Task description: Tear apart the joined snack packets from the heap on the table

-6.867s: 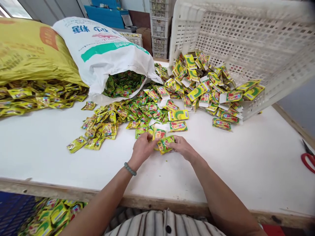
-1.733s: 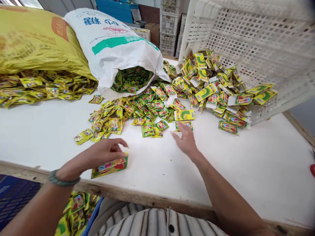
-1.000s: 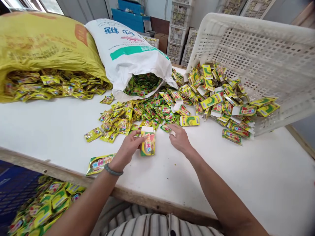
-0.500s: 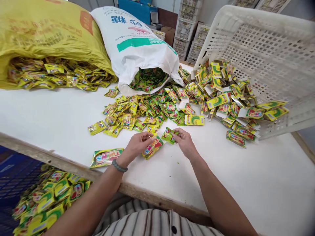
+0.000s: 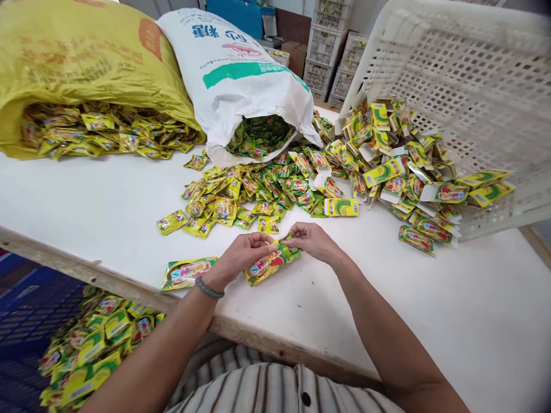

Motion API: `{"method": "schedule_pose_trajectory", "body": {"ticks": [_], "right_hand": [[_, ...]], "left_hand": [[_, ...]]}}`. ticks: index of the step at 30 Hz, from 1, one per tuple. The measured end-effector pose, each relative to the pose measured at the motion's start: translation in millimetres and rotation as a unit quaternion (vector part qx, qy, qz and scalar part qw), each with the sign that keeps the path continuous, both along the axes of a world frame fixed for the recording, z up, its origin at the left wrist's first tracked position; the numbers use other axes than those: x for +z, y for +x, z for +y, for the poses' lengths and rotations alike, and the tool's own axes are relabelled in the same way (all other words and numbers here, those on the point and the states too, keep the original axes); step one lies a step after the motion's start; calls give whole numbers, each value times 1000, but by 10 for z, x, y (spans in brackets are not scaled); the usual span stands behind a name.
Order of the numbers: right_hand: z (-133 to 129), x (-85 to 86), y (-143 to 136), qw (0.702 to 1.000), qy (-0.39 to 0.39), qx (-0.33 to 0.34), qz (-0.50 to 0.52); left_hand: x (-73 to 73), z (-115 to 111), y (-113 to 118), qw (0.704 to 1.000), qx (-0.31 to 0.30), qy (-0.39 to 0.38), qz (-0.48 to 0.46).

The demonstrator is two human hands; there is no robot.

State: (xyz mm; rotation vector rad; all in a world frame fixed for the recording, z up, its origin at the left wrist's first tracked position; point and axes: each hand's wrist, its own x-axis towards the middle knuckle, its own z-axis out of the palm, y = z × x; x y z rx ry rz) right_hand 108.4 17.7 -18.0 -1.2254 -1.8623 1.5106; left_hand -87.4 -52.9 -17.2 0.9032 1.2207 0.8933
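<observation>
My left hand is closed on a small yellow-green candy box, held tilted just above the white tabletop. At the box's right end my right hand pinches a green candy packet, which touches the box and seems partly inside its opening; the fingers hide some of it. Left of my left wrist lies another candy box flat near the table edge. Beyond my hands spreads a pile of yellow packets and green packets.
A yellow sack and a white sack lie with mouths open, packets inside. At right, a tipped white basket spills flat-sided boxes. Below the table's left edge, a blue crate holds many boxes. Stacked crates stand behind.
My right hand has brought the green packet left, from just apart to the open end of the box. The box in my left hand has turned slightly.
</observation>
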Motion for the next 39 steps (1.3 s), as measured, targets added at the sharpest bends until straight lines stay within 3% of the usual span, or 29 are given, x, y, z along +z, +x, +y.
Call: {"method": "schedule_pose_trajectory", "body": {"ticks": [2, 5, 7, 9, 12, 16, 18, 20, 22, 24, 26, 29, 35, 39], "right_hand": [[98, -22, -69, 999, 17, -33, 16], [240, -81, -224, 991, 120, -53, 3], [274, -117, -330, 976, 207, 23, -61], [232, -131, -391, 937, 295, 121, -146], [50, -133, -326, 867, 394, 183, -242], [-240, -231, 20, 829, 452, 166, -283], [-351, -322, 223, 841, 465, 117, -251], [-423, -386, 389, 878, 437, 13, -194], [-453, -377, 489, 924, 341, -119, -129], [-447, -291, 515, 961, 198, -188, -45], [-425, -173, 487, 983, 73, -163, 46], [-402, -63, 410, 989, 4, -101, 105], [-425, -81, 402, 996, 48, -54, -53], [-422, 12, 450, 985, 92, -35, -142]], "left_hand": [[10, -8, -38, 999, 52, -7, -11], [32, -15, -110, 986, 160, -3, -46], [48, -8, -144, 972, 227, 13, -60], [57, 6, -156, 961, 268, 28, -57], [50, 22, -133, 963, 263, 33, -44], [15, 21, -64, 983, 178, 10, -33], [-5, 16, -28, 992, 127, -9, -23], [-28, 13, 2, 996, 81, -20, -8], [-52, 10, 25, 998, 49, -19, 16], [-73, 7, 43, 999, 27, -11, 45], [-83, 3, 62, 998, 7, -6, 60], [-67, -4, 96, 998, -27, -7, 51], [-19, -9, 132, 997, -76, -3, 10], [-39, -1, 132, 996, -84, -8, -2]]}}
